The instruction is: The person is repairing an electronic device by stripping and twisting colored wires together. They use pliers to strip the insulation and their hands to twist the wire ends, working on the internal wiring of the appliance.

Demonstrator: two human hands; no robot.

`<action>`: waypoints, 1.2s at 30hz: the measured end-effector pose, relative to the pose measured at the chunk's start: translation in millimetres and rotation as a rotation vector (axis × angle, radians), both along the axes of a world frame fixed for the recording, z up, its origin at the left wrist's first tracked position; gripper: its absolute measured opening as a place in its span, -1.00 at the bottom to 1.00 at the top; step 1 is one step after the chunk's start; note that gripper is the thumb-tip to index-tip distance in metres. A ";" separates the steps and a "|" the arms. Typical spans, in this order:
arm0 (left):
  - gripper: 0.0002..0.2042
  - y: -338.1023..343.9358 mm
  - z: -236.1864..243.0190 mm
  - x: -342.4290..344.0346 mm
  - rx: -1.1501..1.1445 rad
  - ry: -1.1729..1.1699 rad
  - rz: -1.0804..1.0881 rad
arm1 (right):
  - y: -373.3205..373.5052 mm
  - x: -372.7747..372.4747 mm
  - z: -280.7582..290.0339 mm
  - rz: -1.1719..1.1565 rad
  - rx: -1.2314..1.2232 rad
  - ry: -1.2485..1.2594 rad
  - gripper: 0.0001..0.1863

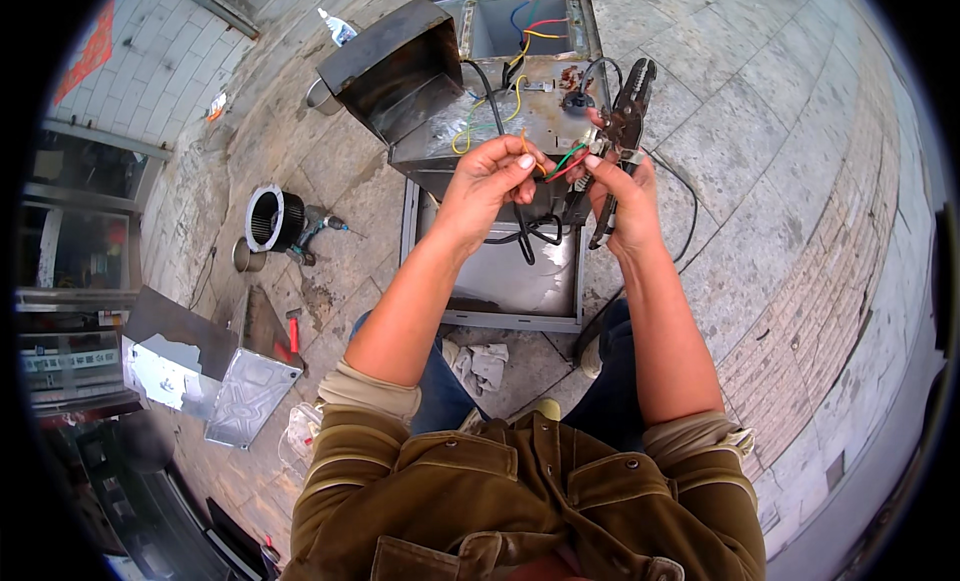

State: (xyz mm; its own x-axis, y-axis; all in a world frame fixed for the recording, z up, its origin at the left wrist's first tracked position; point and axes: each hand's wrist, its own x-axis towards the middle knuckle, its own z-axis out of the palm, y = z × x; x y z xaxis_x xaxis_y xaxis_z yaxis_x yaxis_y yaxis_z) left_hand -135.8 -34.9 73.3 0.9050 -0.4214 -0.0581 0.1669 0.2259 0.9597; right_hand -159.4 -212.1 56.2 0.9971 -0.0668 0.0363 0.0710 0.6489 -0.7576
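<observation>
My left hand (492, 181) pinches thin coloured wires (563, 161), yellow, red and green, above a stained metal appliance (545, 126). My right hand (625, 196) grips a dark wire stripper (630, 111) held upright and slanted, with its thumb close to the wire ends. Behind my hands, an open metal cover (385, 61) tilts to the left beside a box compartment (583, 26) with wires coming out. A black cable (525, 246) hangs in loops below my hands, over a pale metal tray (520, 291).
On the paving at left lie a black blower wheel (275, 221), a cordless drill (308, 243), metal panels (250, 401) and a red-handled tool (294, 336). A crumpled rag (480, 366) lies between my feet. A spray bottle (335, 26) stands behind the appliance.
</observation>
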 end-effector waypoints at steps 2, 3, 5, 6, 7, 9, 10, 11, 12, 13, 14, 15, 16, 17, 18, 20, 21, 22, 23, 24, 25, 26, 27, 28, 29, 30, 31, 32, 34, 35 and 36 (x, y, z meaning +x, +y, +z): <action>-0.86 0.5 0.6 -0.4 -0.004 -0.007 0.002 | -0.7 0.5 -0.7 -0.002 -0.002 0.010 -0.44; -0.86 0.8 0.4 -0.6 -0.007 -0.011 0.002 | -0.4 0.2 0.1 -0.006 -0.021 0.014 -0.42; -0.86 1.7 -0.2 -0.3 0.001 -0.009 0.008 | -0.2 -0.4 3.2 -0.012 -0.057 0.021 -0.38; -0.86 2.1 -0.8 -0.8 0.003 -0.006 0.010 | -0.1 -0.9 3.4 -0.013 -0.058 0.018 -0.38; -0.86 2.6 -1.1 -0.5 0.004 -0.020 0.014 | 0.0 -0.6 3.3 -0.014 -0.059 0.016 -0.37; -0.86 4.5 -0.9 1.9 0.007 -0.045 0.023 | 0.4 -0.2 3.7 -0.016 -0.051 0.009 -0.37; -0.87 6.3 -0.7 3.1 0.004 -0.059 0.040 | 0.6 0.1 4.5 -0.017 -0.043 0.003 -0.37; -0.87 7.6 -0.9 3.0 0.020 -0.074 0.042 | 1.2 -0.3 4.1 -0.019 -0.035 -0.003 -0.37; -0.87 8.9 0.0 4.0 0.037 -0.094 0.045 | 1.8 0.1 3.7 -0.016 -0.038 0.001 -0.37; -0.86 10.2 0.3 4.7 0.054 -0.114 0.048 | 1.9 0.4 2.8 -0.013 -0.042 0.005 -0.37; -0.86 10.3 -0.8 3.6 0.070 -0.136 0.035 | 1.9 0.5 1.6 -0.011 -0.046 0.009 -0.37; -0.86 10.2 -2.0 1.2 0.089 -0.163 0.026 | 2.4 1.6 0.3 -0.011 -0.037 0.008 -0.40; -0.85 9.9 -3.6 -1.5 0.108 -0.189 0.017 | 2.1 2.3 -2.0 -0.012 -0.028 0.007 -0.42; -0.84 9.7 -6.0 -4.4 0.119 -0.189 0.002 | 1.6 2.7 -4.6 -0.014 -0.019 0.006 -0.45; -0.84 8.0 -11.4 -7.2 0.083 -0.206 0.007 | -0.4 3.2 -7.6 -0.003 -0.036 -0.003 -0.45; -0.84 9.3 -22.0 -12.6 0.030 -0.231 0.005 | 1.5 2.4 -7.7 0.002 -0.068 0.029 -0.44; -0.85 9.9 -29.9 -15.4 -0.011 -0.241 0.023 | 2.4 1.5 -6.8 0.000 -0.088 0.042 -0.44; -0.85 11.1 -36.1 -18.8 -0.028 -0.245 0.020 | 3.7 -0.6 -6.1 0.022 -0.082 0.054 -0.43; -0.86 12.2 -40.8 -18.4 -0.045 -0.249 0.018 | 6.2 0.2 -4.9 0.014 -0.129 0.055 -0.43; -0.86 12.0 -41.7 -17.2 -0.039 -0.244 0.015 | 6.9 -0.2 -5.1 0.012 -0.122 0.059 -0.42; -0.86 12.6 -41.7 -15.7 -0.040 -0.252 0.013 | 7.5 0.0 -5.2 0.011 -0.116 0.062 -0.42; -0.86 13.8 -40.7 -14.1 -0.040 -0.259 0.011 | 8.3 -0.8 -6.2 0.013 -0.125 0.063 -0.41; -0.85 15.7 -39.7 -12.0 -0.037 -0.271 0.010 | 10.0 -0.9 -6.4 0.017 -0.132 0.058 -0.40; -0.85 17.4 -41.0 -11.5 -0.042 -0.284 0.027 | 11.5 -0.3 -6.4 0.021 -0.138 0.054 -0.40; -0.85 18.7 -42.1 -10.1 -0.043 -0.270 0.038 | 13.0 0.9 -6.1 0.027 -0.148 0.055 -0.40; -0.85 19.7 -43.8 -11.2 -0.043 -0.251 0.051 | 14.3 -0.2 -7.3 0.034 -0.157 0.062 -0.39; -0.85 20.3 -44.9 -11.8 -0.042 -0.230 0.064 | 15.4 -0.5 -8.7 0.042 -0.165 0.069 -0.39; -0.85 20.9 -45.1 -10.7 -0.014 -0.250 0.075 | 16.4 1.7 -11.3 0.034 -0.178 0.059 -0.39; -0.85 24.6 -46.7 -12.0 -0.045 -0.224 0.085 | 20.2 1.7 -9.8 0.022 -0.200 0.077 -0.39; -0.85 26.0 -47.4 -13.6 -0.061 -0.211 0.092 | 21.5 1.0 -9.2 0.017 -0.212 0.085 -0.39; -0.86 27.1 -44.8 -14.7 -0.039 -0.249 0.098 | 22.0 1.0 -9.7 0.022 -0.215 0.083 -0.39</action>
State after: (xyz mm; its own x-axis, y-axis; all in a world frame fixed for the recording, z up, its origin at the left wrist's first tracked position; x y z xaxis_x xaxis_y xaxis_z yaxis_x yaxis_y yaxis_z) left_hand -150.5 -7.8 28.4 0.9262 -0.3283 0.1854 -0.0974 0.2669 0.9588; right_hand -158.5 -190.1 46.6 0.9984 -0.0448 -0.0349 -0.0096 0.4727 -0.8812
